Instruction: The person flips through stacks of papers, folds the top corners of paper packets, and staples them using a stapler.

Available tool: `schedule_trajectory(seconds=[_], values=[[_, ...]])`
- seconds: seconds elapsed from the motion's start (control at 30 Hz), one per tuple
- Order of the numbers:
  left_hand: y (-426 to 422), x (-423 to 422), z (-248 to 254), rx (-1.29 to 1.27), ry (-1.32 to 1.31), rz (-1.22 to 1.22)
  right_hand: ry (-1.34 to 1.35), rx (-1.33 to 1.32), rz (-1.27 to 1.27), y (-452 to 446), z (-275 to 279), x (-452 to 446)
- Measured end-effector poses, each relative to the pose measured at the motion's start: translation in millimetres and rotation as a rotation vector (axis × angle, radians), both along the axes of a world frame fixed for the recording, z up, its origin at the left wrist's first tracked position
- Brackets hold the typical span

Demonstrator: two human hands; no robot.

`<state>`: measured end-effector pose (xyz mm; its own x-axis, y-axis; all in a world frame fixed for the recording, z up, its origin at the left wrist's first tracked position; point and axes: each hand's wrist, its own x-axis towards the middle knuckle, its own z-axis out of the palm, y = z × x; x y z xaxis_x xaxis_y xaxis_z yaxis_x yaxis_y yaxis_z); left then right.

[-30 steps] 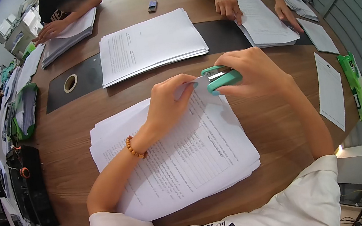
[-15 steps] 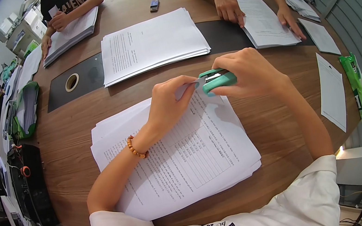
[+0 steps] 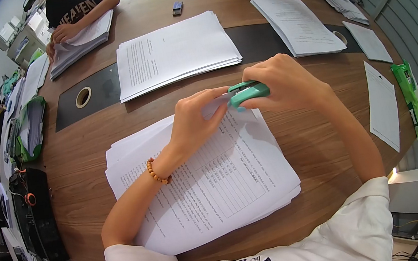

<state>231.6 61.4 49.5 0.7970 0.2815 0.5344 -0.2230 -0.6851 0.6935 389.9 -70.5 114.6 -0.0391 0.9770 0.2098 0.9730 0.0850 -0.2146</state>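
Note:
My right hand (image 3: 283, 82) grips a green stapler (image 3: 251, 92), whose jaws sit over the lifted corner of some printed sheets. With fingers and thumb closed, my left hand (image 3: 197, 113) pinches that same paper corner just left of the stapler. Beneath both hands lies the stack of printed paper (image 3: 211, 184), with a table of lines printed on its top page. The stapler's jaw tips and the exact paper edge between them are partly hidden by my left fingers.
Another paper stack (image 3: 176, 54) lies ahead, and a third stack (image 3: 298, 25) is at the right. A tape roll (image 3: 83, 97) and a small blue box (image 3: 178, 8) rest on the table. Two people sit opposite. A green packet (image 3: 412, 100) lies at the right edge.
The stapler and my right hand have shifted slightly left, further onto the paper corner. The person at far right has lifted their hands off their stack and reached toward papers beside it.

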Motion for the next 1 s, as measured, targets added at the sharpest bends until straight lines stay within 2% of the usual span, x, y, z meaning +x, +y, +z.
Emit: schedule_trajectory(seconds=[0.1, 0.2, 0.33, 0.4, 0.53, 0.73, 0.8, 0.83, 0.9, 0.93, 1.0], values=[[1, -2, 6, -0.054, 0.07, -0.043, 0.08, -0.026, 0.006, -1, 0, 1], [5, -3, 4, -0.043, 0.01, -0.116, 0.139, -0.074, -0.009, -2, -2, 2], [5, -1, -1, -0.06, 0.036, -0.09, 0.132, -0.072, 0.01, -1, -6, 4], [4, -1, -3, 0.16, -0.021, -0.015, 0.082, -0.076, 0.022, -1, -7, 4], [0, -3, -6, 0.148, 0.02, 0.02, -0.01, -0.061, 0.006, 3, -12, 4], [0, -2, 9, 0.039, 0.059, 0.067, 0.006, 0.007, -0.012, -1, -13, 10], [11, -9, 19, -0.119, 0.22, -0.076, 0.073, 0.121, -0.018, -11, -11, 14], [17, -12, 20, -0.12, 0.222, -0.074, 0.076, 0.121, -0.015, -17, -9, 18], [27, -19, 21, -0.231, 0.312, -0.083, 0.298, -0.024, -0.291, -33, -3, 31], [30, -21, 21, -0.231, 0.309, -0.075, 0.296, -0.024, -0.283, -42, -14, 42], [36, -23, 21, -0.314, 0.331, -0.084, 0.092, 0.034, -0.434, -60, -53, 68]])
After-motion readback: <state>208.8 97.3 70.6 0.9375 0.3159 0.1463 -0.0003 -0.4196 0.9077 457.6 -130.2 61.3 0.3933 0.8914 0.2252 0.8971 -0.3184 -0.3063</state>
